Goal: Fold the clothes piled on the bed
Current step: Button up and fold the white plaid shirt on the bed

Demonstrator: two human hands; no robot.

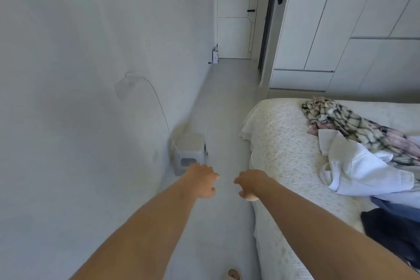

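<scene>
A pile of clothes lies on the bed (279, 143) at the right: a checked shirt (341, 120), a white garment (359, 166) in front of it, and dark blue fabric (393, 229) nearest me. Both my arms stretch forward over the floor, left of the bed. My left hand (201, 180) and my right hand (250, 183) hang side by side with loosely curled fingers, holding nothing. My right hand is beside the bed's near edge, well short of the clothes.
A small grey stool (189, 150) stands against the left wall (79, 75), with a thin cable (159, 102) running up to a wall socket. White wardrobes (341, 29) rise behind the bed. A narrow strip of floor (222, 102) leads to a door (234, 7).
</scene>
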